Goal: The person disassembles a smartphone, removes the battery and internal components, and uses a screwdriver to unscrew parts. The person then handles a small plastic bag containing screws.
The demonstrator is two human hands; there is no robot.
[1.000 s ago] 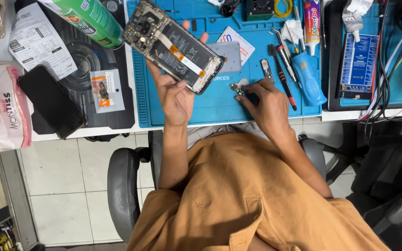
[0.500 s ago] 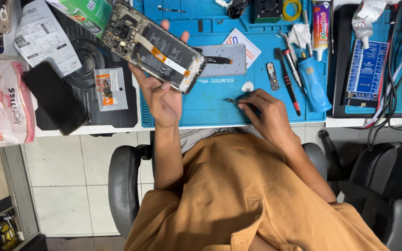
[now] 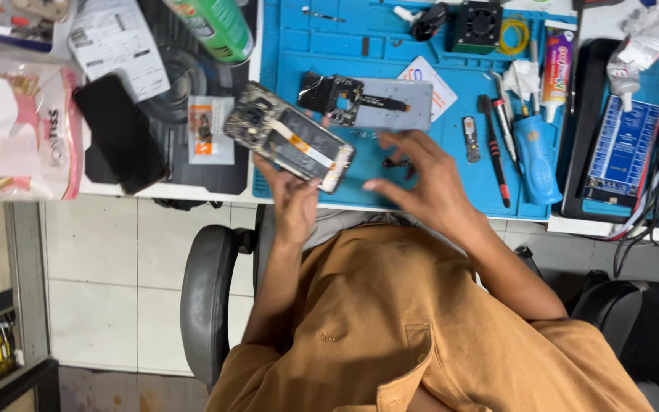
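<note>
My left hand [image 3: 296, 204] grips an opened phone [image 3: 290, 146] by its lower end, holding it tilted above the front edge of the blue work mat [image 3: 306, 46] with its bare insides facing up. To its right, my right hand [image 3: 425, 181] hovers low over the mat with fingers spread and nothing in them. A small dark metal piece [image 3: 395, 162] lies on the mat just under those fingertips. A grey phone panel [image 3: 390, 105] with a black part on its left end rests farther back.
A blue-handled screwdriver [image 3: 535, 156], thin red and black tools [image 3: 494, 145], a glue tube [image 3: 555, 69] and a small fan [image 3: 476, 23] sit at the right. A black phone [image 3: 120, 133], green bottle [image 3: 219, 27] and pink bag [image 3: 17, 130] lie at the left.
My right hand has let go of the small metal tool and spread its fingers above it. My left hand has brought the opened phone lower and closer to the mat's front edge.
</note>
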